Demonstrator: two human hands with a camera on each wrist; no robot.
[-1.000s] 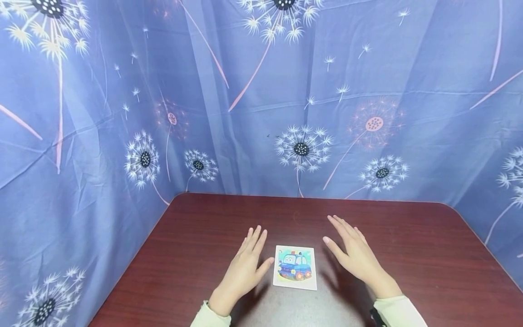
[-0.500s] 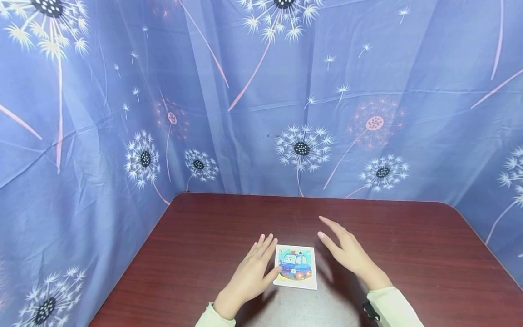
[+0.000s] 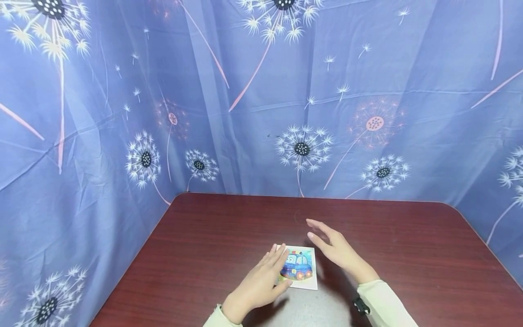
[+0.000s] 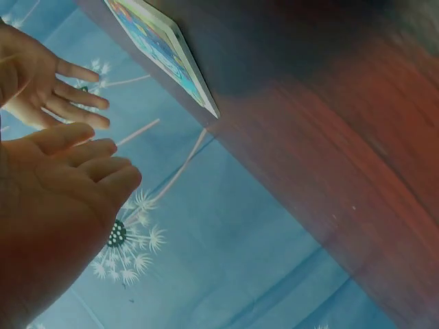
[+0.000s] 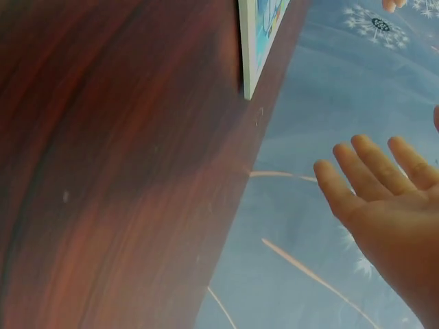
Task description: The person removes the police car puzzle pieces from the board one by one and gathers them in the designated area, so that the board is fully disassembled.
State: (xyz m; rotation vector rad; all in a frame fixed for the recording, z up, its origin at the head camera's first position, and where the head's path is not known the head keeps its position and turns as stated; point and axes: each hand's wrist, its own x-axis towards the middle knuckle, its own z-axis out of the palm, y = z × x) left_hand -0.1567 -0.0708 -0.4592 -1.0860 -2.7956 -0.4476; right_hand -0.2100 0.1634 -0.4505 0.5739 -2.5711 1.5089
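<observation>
A square picture puzzle or tile [image 3: 300,268] with a blue cartoon police car lies flat on the table; its thick pale edge [image 4: 188,65] shows in the left wrist view. My left hand [image 3: 261,281] hovers over its left side with fingers straight, hiding that part in the head view. To the right of the tile, my right hand [image 3: 341,250] is held above the table, fingers extended and thumb apart. Neither hand holds anything. The right wrist view shows the right palm [image 5: 391,205] apart from the tile [image 5: 260,41].
The dark red wooden table [image 3: 212,236] has rounded far corners. Blue curtains [image 3: 253,150] with dandelion prints hang behind it and along both sides. A black strap [image 3: 361,305] sits at the right sleeve's cuff.
My left hand has moved right, from beside the tile to over its left part. My right hand has come leftward, closer to the tile. The tile has stayed in place.
</observation>
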